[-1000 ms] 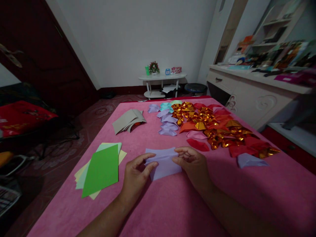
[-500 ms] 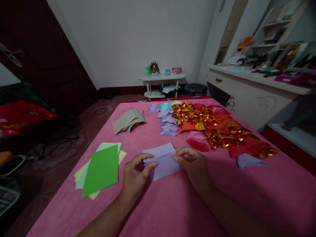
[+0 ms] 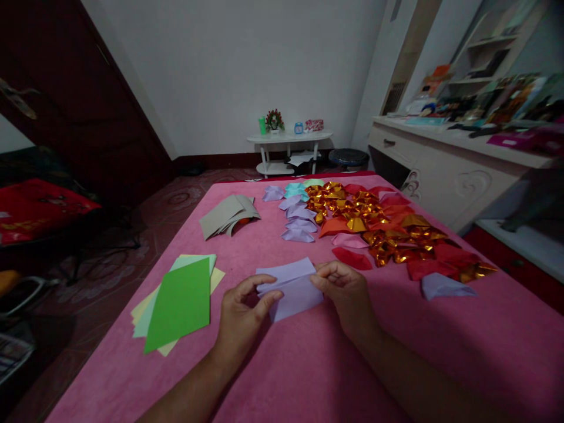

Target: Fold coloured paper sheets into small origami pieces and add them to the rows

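Purple paper, creased across but not yet shaped like the finished folded pieces beyond it, is pinched between the left hand and right hand over the pink cloth, while flat sheets lie unfolded leftward.

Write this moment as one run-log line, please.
left fingers: pinching lilac paper at left; right fingers: pinching it at right; lilac paper: creased; green sheet: left of lilac paper; gold folded pieces: beyond, right
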Demonstrator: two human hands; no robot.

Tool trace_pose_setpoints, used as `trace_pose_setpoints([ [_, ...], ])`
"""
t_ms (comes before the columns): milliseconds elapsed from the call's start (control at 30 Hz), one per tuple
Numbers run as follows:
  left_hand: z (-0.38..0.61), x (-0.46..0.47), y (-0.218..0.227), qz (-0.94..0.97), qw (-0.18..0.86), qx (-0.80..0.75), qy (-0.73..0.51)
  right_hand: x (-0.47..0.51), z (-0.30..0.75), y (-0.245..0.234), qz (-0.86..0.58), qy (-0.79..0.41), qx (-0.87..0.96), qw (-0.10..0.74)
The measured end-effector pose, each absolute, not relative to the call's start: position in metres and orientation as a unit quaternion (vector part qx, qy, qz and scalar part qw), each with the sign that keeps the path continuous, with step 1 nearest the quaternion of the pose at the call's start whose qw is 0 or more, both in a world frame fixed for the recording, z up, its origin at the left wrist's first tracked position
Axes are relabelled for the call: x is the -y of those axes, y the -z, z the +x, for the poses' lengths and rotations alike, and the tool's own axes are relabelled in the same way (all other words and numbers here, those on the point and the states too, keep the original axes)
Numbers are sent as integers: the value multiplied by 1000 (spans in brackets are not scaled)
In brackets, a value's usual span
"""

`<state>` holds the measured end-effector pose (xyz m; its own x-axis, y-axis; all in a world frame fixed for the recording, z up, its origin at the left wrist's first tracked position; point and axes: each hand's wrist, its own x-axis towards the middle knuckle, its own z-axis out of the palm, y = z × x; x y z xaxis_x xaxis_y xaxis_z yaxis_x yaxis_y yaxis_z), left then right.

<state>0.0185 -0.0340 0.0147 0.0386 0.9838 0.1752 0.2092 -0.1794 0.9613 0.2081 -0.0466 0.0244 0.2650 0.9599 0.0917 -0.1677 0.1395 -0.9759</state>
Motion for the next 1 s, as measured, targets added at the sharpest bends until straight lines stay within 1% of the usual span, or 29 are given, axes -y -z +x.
trace_pose_setpoints([
  [133, 20, 34, -16, 583, 432, -503, -469, 47, 209, -23, -493, -435, 409, 633],
  [267, 22, 35, -21, 578, 433, -506, -471, 47, 209, -21, -484, -441, 408, 636],
  [500, 20, 35, -20, 584, 443, -503, -458, 45, 210, -22, -510, -433, 386, 635],
  [567, 19, 35, -20, 616, 414, -496, -450, 45, 210, -22, -508, -440, 375, 639],
  [733, 17, 32, -26, 690, 280, -464, -480, 45, 210, -22, -508, -457, 361, 634],
  [867, 17, 33, -28, 703, 268, -448, -483, 45, 210, -23, -511, -459, 364, 629],
  [1000, 15, 34, -25, 754, 247, -389, -468, 44, 211, -21, -509, -454, 370, 631],
])
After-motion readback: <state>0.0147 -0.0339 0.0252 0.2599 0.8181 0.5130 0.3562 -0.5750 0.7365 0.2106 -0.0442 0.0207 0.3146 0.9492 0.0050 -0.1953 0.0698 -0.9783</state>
